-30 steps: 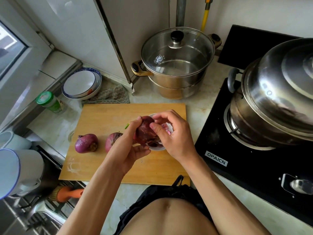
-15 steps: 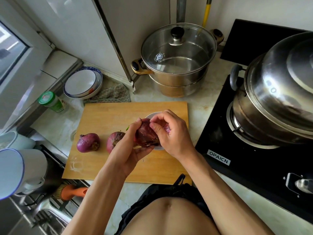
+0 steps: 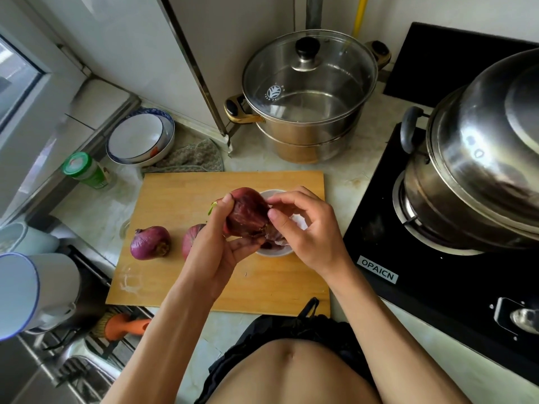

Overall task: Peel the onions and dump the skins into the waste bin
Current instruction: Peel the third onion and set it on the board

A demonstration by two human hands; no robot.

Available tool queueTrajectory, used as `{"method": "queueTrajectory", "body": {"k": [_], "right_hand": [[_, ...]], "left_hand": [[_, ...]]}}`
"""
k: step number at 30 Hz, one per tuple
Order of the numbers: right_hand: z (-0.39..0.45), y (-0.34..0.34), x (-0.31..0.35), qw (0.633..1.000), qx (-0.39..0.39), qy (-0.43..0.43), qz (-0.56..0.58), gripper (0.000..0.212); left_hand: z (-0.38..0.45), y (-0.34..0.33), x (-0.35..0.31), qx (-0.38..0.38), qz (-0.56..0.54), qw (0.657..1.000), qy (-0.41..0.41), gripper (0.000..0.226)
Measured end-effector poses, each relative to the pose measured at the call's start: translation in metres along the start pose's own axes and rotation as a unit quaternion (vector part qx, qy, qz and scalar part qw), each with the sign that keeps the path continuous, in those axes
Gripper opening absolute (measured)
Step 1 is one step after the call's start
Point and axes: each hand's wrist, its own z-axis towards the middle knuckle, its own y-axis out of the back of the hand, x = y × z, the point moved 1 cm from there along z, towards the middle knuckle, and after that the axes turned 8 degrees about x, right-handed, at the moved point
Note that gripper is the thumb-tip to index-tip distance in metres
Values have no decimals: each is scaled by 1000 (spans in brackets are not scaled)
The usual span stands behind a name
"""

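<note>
Board (image 3: 175, 196) rear bare; two onions (image 3: 150, 242) crowd left.

Both hands (image 3: 221, 252) peel an onion (image 3: 246, 212) over a bowl (image 3: 274, 252).

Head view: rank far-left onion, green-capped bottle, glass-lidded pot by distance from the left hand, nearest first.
From the left hand:
1. Far-left onion, on the cutting board, to its left.
2. Green-capped bottle, on the counter, far left.
3. Glass-lidded pot, against the back wall.

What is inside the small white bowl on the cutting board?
The small white bowl holds purple onion skins. The onion, left hand and right hand cover most of its inside.
</note>
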Motion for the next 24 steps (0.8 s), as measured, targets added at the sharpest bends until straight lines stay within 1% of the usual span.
{"method": "queueTrajectory", "body": {"k": [4,7,11,17,19,22,24], "right_hand": [[4,2,4,999,19,24,-25,19],[8,4,4,998,28,25,-51,17],[10,6,1,995,46,13,-82,11],[11,3,0,987,58,37,-143,2],[10,1,0,986,63,37,-150,3],[11,0,0,985,67,35,-156,5],[10,0,0,984,70,31,-158,5]], "left_hand": [[2,8,-1,-7,44,999,-5,61],[2,12,-1,-21,79,997,-7,62],[4,16,-1,-41,115,993,0,56],[7,14,0,-29,92,995,19,65],[8,13,1,-21,70,997,27,61],[10,13,2,-23,44,998,37,45],[10,12,1,-18,29,999,38,44]]}}
